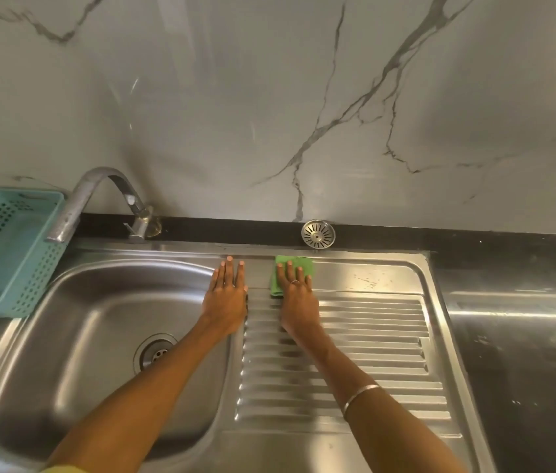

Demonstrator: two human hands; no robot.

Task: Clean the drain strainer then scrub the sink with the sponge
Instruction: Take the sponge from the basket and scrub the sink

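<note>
Veined marble wall (pixel 269 97) above dark, perhaps stone, counter (pixel 508 240)

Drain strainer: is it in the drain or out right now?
Out. The drain strainer sits on the dark ledge behind the sink, and the drain opening in the basin is uncovered.

Right hand (pixel 298 295) presses green sponge (pixel 294 273) onto sink (pixel 372 268) drainboard.

Basin (pixel 75 339): left part of the sink, drain hole (pixel 157 351) in its floor.
Draining board (pixel 355 353): right of the basin.
Tap (pixel 99 199): behind the basin, spout over its left rear corner.
Basket (pixel 3 254): left of the tap.
Strainer (pixel 318 234): on the ledge behind the draining board.
Left hand (pixel 227 295): flat on the strip between basin and board.
Right hand (pixel 297 295): just right of it, on the sponge (pixel 298 264) at the board's far edge.
</note>
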